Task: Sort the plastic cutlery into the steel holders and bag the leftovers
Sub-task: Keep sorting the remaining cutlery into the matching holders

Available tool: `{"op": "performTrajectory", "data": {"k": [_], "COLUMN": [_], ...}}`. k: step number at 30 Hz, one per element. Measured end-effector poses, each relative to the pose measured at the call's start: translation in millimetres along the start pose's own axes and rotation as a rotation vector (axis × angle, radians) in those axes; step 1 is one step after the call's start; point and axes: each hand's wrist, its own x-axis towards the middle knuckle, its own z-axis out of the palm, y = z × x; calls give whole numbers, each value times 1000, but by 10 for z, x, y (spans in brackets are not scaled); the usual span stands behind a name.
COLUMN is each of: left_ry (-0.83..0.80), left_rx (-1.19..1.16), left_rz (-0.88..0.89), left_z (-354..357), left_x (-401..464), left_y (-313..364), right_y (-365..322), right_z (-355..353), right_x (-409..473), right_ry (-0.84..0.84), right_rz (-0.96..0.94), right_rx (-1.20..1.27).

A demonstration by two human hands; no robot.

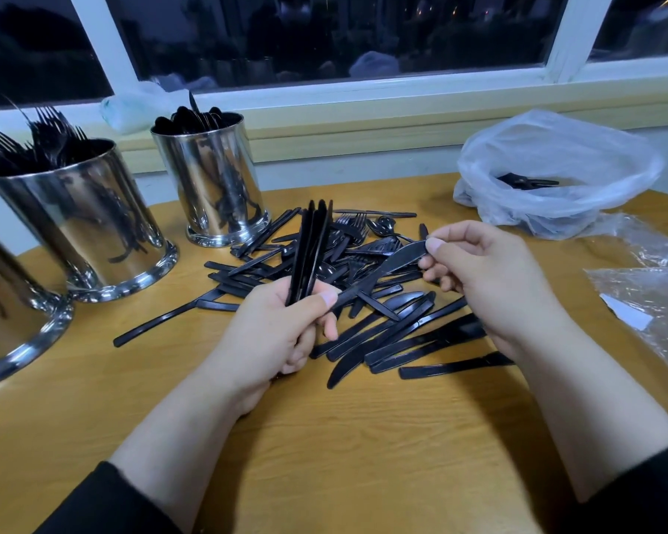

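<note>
Black plastic cutlery lies in a loose pile [367, 310] on the wooden table [324, 437]: mostly knives in front, forks and spoons behind. My left hand [278, 333] grips an upright bundle of knives [311, 248], handles pointing up. My right hand [490, 271] pinches the blade of one knife [386, 269], whose handle end reaches my left thumb. A steel holder [82, 221] at the left holds forks. A second holder [213, 179] behind it holds spoons. A third holder [12, 314] shows at the left edge, its contents hidden. A white plastic bag [556, 175] at the back right holds a few black pieces.
Crumpled clear plastic wrap [648, 287] lies at the right edge of the table. A window sill and frame [363, 106] run along the back, with another pale bag [132, 106] on the sill. My dark sleeves show at the bottom corners.
</note>
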Motion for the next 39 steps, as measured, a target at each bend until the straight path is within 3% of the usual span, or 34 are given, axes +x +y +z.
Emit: {"op": "performTrajectory", "data": {"k": [3,14,22,24,26,28,39], "left_ry": [-17,-147,-175,-151,-137,-122,-108], "left_rx": [-28,17,45,62,52,47,174], "left_rz": [-25,-44,-54,-49,-61,-69,-6], "left_z": [32,33,31,35,43,54,118], "left_x": [-8,-18,-24,-18,-23,-26,-52], "left_y": [23,-11,21,11,12,11,-23], "right_y": [-22,-104,-226,-278,-287,-288,-284], "right_z": [8,300,255,114,-77,-266,-848], "right_x": [-4,-127,-151,-142,-122,-117,-153], "right_ry": [-3,-97,-225,-243,-322,-422,-599], "right_rz": [39,-10,-34,-91,-146,-103,152], "right_rx": [101,11,124,-93,-484,-726,-1001]}}
